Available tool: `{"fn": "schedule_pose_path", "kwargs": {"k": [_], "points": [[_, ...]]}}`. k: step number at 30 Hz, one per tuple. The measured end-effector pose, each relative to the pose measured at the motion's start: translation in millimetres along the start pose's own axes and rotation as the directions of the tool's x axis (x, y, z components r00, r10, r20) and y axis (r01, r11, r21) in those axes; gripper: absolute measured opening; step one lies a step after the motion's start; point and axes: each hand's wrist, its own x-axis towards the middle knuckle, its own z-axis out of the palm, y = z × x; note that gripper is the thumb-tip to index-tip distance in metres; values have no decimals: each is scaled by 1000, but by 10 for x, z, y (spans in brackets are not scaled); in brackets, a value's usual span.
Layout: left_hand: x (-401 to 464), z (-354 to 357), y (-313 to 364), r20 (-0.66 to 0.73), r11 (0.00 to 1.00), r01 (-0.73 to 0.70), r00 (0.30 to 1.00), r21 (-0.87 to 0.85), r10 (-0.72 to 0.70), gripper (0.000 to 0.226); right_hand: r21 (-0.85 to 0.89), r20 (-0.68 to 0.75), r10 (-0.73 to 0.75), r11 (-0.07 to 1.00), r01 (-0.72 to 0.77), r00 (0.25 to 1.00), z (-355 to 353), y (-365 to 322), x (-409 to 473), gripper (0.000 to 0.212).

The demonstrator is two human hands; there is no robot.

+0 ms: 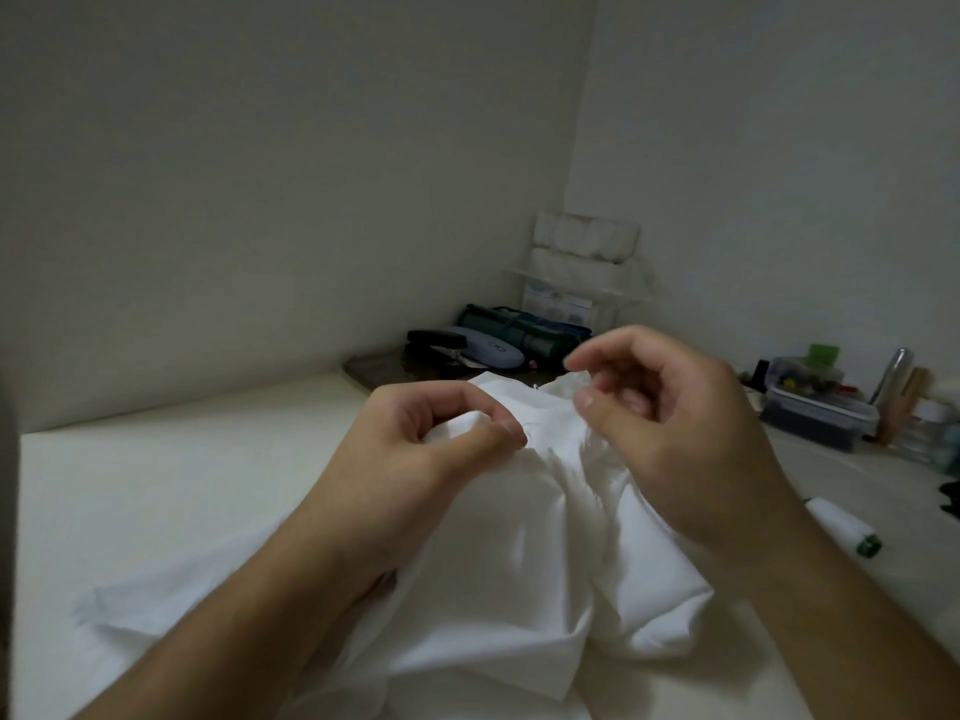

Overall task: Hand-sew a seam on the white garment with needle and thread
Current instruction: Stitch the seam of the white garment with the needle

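1. While the white garment (524,553) lies bunched near the tabletop's (171,485) front edge, I see my left hand (415,449) pinching a fold of it.
2. Whether my right hand (675,433), fingers curled above the cloth, holds a needle, I cannot tell.
3. White thread spool (841,527) lies toward the right edge.

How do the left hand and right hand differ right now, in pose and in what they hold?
The left hand pinches a fold of the white garment between thumb and fingers; the right hand is raised just above the cloth, fingers curled, forefinger and thumb apart. Whether the right hand holds a needle or thread cannot be told. The left hand sits lower and nearer the table. Both hands are bare and meet at the same edge of the garment.
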Motion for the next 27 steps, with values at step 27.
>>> {"fn": "schedule_pose_path", "kwargs": {"k": [27], "points": [[7, -7, 12, 72, 999, -19, 997, -34, 22, 10, 100, 260, -26, 995, 0, 965, 91, -46, -51, 16]]}}
